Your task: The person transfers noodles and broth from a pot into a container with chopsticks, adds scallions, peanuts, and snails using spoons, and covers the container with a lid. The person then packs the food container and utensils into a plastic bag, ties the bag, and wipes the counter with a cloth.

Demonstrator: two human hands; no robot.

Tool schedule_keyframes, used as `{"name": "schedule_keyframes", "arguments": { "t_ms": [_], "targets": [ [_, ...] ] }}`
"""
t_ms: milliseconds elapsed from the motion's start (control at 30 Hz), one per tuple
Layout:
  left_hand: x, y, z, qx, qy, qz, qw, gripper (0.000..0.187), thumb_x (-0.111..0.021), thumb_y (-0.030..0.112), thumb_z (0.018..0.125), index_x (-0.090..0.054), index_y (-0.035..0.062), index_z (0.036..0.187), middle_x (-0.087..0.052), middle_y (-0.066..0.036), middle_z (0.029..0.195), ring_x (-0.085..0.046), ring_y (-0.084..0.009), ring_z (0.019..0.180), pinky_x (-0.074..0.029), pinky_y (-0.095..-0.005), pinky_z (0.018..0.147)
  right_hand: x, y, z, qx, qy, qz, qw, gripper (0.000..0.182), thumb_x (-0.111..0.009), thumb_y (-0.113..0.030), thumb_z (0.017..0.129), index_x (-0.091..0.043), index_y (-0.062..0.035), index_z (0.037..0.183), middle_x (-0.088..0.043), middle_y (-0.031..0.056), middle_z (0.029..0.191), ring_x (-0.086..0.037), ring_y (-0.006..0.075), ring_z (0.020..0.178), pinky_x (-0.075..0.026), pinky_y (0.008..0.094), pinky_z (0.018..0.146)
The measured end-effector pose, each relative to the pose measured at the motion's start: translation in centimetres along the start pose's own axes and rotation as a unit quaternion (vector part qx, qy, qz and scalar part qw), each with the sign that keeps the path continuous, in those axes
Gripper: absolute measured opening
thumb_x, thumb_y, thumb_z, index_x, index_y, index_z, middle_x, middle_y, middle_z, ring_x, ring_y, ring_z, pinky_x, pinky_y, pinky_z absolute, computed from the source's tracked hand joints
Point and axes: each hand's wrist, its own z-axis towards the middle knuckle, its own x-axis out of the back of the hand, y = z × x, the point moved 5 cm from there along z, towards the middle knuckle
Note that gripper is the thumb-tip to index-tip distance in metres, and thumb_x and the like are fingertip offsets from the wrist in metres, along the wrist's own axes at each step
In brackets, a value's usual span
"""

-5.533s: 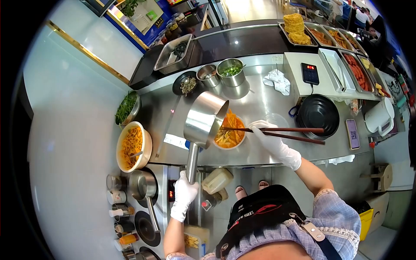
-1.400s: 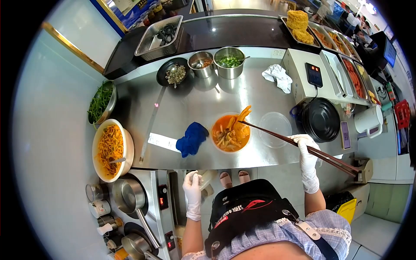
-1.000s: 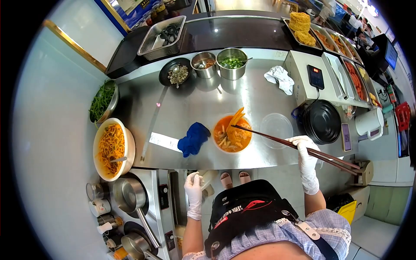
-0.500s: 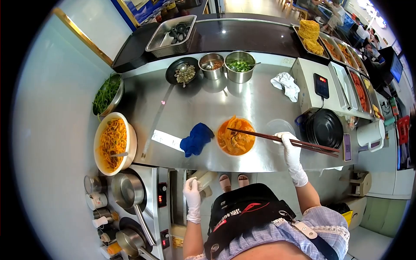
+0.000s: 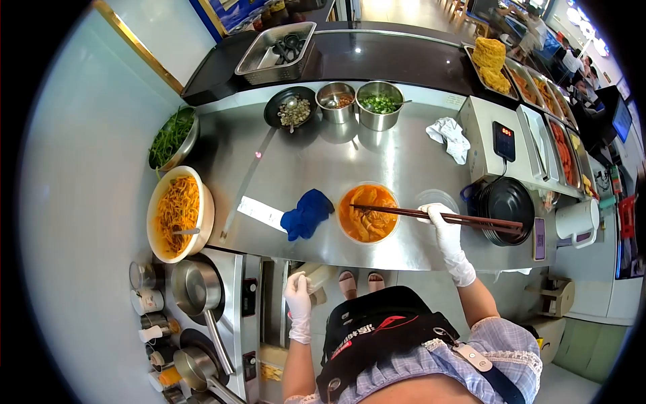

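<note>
My right hand (image 5: pixel 444 232), in a white glove, is closed around a pair of long brown chopsticks (image 5: pixel 481 221). Their tips rest on orange-coated food in red-orange sauce in a clear round bowl (image 5: pixel 369 236). A clear round lid (image 5: pixel 436 198) lies just behind that hand. My left hand (image 5: pixel 297 295), gloved too, hangs low in front of the counter with curled fingers; what they hold, if anything, is hidden. Beside it is a pale translucent object (image 5: pixel 319 277). A crumpled blue cloth (image 5: pixel 308 214) and a white paper strip (image 5: pixel 261 214) lie left of the bowl.
Along the back stand a black bowl (image 5: pixel 272 106) and steel pots (image 5: pixel 379 121). A bowl of orange shreds (image 5: pixel 207 222) and saucepans (image 5: pixel 196 288) are left. Stacked black bowls (image 5: pixel 506 205), a boxy machine (image 5: pixel 484 128) and a white cloth (image 5: pixel 449 138) are right.
The chopsticks have swung to lie flatter, tips slightly lower over the food. My right hand has shifted slightly left. My left hand stays nearly still, and the view has tilted a little.
</note>
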Motion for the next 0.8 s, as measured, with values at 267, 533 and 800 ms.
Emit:
{"name": "schedule_keyframes", "arguments": {
  "t_ms": [267,533,800],
  "targets": [
    [0.9,-1.4,-1.4,0.009,0.041,-0.005,0.999,0.014,-0.051,0.01,0.094,-0.059,0.0022,0.102,-0.059,-0.001,0.075,-0.052,-0.0066,0.061,-0.043,-0.0203,0.054,1.7,-5.9,-0.1,0.051,-0.004,-0.064,0.997,0.017,-0.057,-0.011,0.089,-0.066,0.0029,0.086,-0.067,0.008,0.088,-0.06,0.0157,0.083,-0.047,0.0289,0.079],
    [8.8,-2.4,-7.7,-0.115,0.251,0.074,0.958,0.014,-0.056,0.006,0.089,-0.058,0.0009,0.103,-0.06,-0.005,0.081,-0.058,-0.011,0.068,-0.049,-0.0251,0.063,-13.1,-9.3,-2.8,0.176,-0.146,0.063,0.971,0.025,-0.048,-0.017,0.094,-0.058,0.0061,0.09,-0.055,0.0131,0.097,-0.058,0.0194,0.078,-0.05,0.0314,0.074],
    [28.1,4.0,-14.7,-0.05,0.454,0.509,0.73,0.059,-0.073,0.024,0.075,-0.05,0.0008,0.124,-0.053,-0.021,0.111,-0.052,-0.0373,0.099,-0.041,-0.0438,0.087,-46.7,-4.2,-19.9,0.468,-0.567,-0.076,0.673,0.023,-0.055,-0.004,0.085,-0.061,-0.0043,0.107,-0.058,0.0111,0.116,-0.056,0.0255,0.109,-0.051,0.0317,0.085]
  ]
}}
